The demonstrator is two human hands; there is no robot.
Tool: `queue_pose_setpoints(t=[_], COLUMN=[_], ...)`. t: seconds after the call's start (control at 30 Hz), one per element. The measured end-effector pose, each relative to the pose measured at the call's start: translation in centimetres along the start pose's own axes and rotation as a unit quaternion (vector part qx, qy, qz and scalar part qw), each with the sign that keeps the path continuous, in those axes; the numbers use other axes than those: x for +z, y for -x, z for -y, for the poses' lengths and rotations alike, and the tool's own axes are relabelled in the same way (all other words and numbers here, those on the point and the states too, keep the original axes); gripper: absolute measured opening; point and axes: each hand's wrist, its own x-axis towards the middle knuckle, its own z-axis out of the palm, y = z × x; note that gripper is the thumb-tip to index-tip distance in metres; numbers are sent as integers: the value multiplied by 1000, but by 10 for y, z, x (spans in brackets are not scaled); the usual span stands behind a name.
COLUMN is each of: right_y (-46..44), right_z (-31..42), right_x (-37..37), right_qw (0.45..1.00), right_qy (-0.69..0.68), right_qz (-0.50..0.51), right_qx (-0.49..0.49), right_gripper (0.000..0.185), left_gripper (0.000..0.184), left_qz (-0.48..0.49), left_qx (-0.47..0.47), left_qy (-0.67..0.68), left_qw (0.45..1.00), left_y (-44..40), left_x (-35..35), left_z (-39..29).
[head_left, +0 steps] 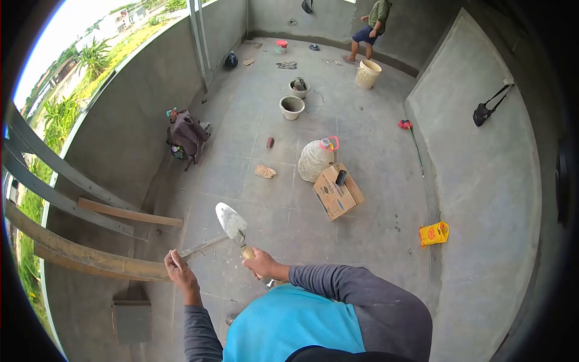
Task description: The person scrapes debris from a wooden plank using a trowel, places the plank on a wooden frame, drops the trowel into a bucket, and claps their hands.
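Leaf-shaped metal trowel with a whitish, smeared blade and a pale wooden handle (231,222) is pointing up and away from the body, above the grey floor (374,241). The right hand (262,263) is gripping the handle, its fingers curling round the wood. The left hand (181,274) is pinching one end of a thin, straight grey strip (205,246), whose far end is reaching towards the blade's lower edge; whether the two are touching, I cannot tell. Just beside the left hand, a long brown beam (120,264) is ending.

Farther ahead, a brown cardboard box (333,198) is standing with a small black object (341,177) lying on top, and a large whitish plastic jug with a red handle (315,161) is standing beside it. A yellow bag with red print (434,233) is lying near the right wall. Beyond, a person in a green shirt (379,17) is standing near a whitish bucket (368,75).
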Motion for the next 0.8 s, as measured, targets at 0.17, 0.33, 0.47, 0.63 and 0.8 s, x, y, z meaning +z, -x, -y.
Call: queue_pose_setpoints(t=[0.17, 0.33, 0.47, 0.63, 0.8], right_y=[4, 31, 34, 28, 16], right_z=[-61, -112, -150, -143, -118], right_x=[-55, -96, -108, -106, -101], right_qw=[991, 961, 951, 957, 969], right_qy=[25, 11, -10, -43, -24], right_qz=[-120, -216, -243, -214, -178], right_qx=[60, 173, 190, 189, 169], right_gripper=[35, 38, 39, 35, 34], left_gripper=[36, 44, 44, 32, 20], left_qz=[-78, 7, 37, 41, 0], left_qx=[214, 206, 199, 207, 209], left_qy=[-230, -275, -324, -365, -346], left_qw=[946, 939, 924, 907, 915], left_y=[-6, -2, 7, 15, 20], left_x=[7, 2, 2, 2, -7], left_z=[-3, -8, -15, -22, -6])
